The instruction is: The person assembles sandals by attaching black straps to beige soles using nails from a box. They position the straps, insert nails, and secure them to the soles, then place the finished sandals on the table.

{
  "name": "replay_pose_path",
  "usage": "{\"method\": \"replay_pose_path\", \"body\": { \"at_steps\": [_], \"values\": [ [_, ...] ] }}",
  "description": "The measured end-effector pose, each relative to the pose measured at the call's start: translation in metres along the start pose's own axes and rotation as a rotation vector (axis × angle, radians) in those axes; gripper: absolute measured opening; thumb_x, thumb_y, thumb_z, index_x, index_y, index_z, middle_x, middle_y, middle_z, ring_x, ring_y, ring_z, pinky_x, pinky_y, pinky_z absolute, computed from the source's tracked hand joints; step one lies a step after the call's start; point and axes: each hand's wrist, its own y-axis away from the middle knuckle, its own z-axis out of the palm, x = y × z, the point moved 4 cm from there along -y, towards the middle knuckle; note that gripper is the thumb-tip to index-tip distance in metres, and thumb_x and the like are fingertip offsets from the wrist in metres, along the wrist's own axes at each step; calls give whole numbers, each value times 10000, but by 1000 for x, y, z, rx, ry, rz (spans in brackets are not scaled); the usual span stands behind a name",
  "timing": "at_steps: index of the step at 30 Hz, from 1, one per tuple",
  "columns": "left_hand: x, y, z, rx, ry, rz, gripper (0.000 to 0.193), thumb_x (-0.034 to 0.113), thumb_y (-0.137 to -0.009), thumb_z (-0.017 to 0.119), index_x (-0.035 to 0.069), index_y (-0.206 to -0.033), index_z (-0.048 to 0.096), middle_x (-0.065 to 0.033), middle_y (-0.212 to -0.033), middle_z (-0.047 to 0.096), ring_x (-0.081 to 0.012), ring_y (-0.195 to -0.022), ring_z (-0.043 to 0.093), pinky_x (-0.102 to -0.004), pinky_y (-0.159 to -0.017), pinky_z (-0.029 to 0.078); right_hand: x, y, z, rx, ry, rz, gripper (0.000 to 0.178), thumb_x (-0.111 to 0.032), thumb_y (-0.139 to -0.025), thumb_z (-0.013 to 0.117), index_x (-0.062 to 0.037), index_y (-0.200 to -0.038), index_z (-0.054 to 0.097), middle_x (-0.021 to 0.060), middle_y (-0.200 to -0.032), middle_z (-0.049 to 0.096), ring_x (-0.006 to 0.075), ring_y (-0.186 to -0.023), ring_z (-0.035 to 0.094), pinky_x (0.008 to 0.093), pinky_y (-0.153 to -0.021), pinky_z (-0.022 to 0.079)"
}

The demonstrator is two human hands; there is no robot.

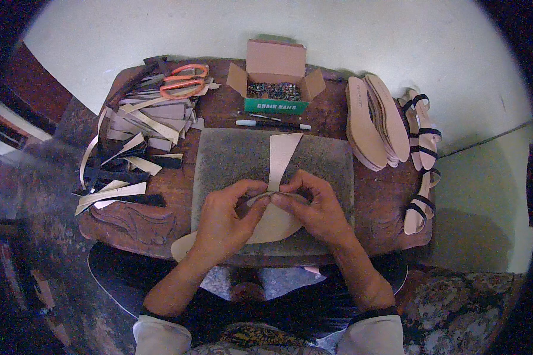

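A beige strap (283, 155), wide at its far end, stands out from the far edge of a beige shoe sole (278, 228). My left hand (226, 216) and my right hand (315, 207) meet there, thumbs side by side on the near side, fingers closed behind. Both pinch the strap's narrow part where it reaches the sole; the fingers hide the exact joint. Under them lies a dark grey slab (225, 151) on the carved wooden table (328, 121). The sole's rounded end shows beside my left wrist.
An open green box of small nails (275, 106) stands at the back, a pen (272, 125) before it. Orange-handled scissors (185, 81) rest on grey strips (151, 118) at left, near black-and-cream straps (115, 192). Stacked soles (367, 124) and strappy sandals (421, 198) lie at right.
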Motion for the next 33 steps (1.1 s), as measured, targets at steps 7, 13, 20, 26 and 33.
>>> {"method": "replay_pose_path", "body": {
  "at_steps": [7, 13, 20, 26, 33],
  "values": [
    [-2, -1, 1, 73, 31, 63, 203, 116, -828, 674, 12, -1002, 656, -123, -843, 688, -164, -665, 639, -295, -586, 487, -4, -1, 2, -34, -149, 75, 212, -182, -831, 709, -46, -965, 617, 41, -909, 646, 112, -877, 590, 273, -783, 479],
    [-3, -3, -1, 36, 39, -6, 219, 143, -827, 683, 10, -999, 655, -123, -821, 684, -172, -669, 638, -301, -586, 484, -1, -3, 1, -35, -152, 116, 213, -112, -814, 719, -48, -979, 602, 0, -907, 635, 74, -878, 574, 231, -779, 461],
    [-7, -4, 1, 22, 16, 19, 215, 155, -827, 679, 10, -984, 656, -115, -801, 676, -161, -624, 596, -301, -560, 458, 1, -2, 1, -46, -159, 110, 237, -190, -834, 707, -36, -992, 620, 43, -913, 656, 117, -879, 600, 276, -785, 485],
    [1, -5, 0, -8, -12, 7, 188, 145, -841, 652, 2, -962, 643, -124, -754, 650, -163, -593, 577, -323, -527, 429, 3, -2, 1, -61, -157, 91, 226, -181, -834, 707, -33, -980, 619, 42, -907, 654, 119, -873, 602, 276, -778, 488],
    [-1, -5, 2, -56, -11, -43, 179, 128, -848, 634, -4, -970, 623, -142, -756, 640, -164, -614, 590, -322, -548, 438, 5, -1, 4, -36, -153, 99, 202, -170, -838, 699, -34, -966, 622, 42, -897, 654, 116, -852, 602, 275, -758, 491]
  ]
}}
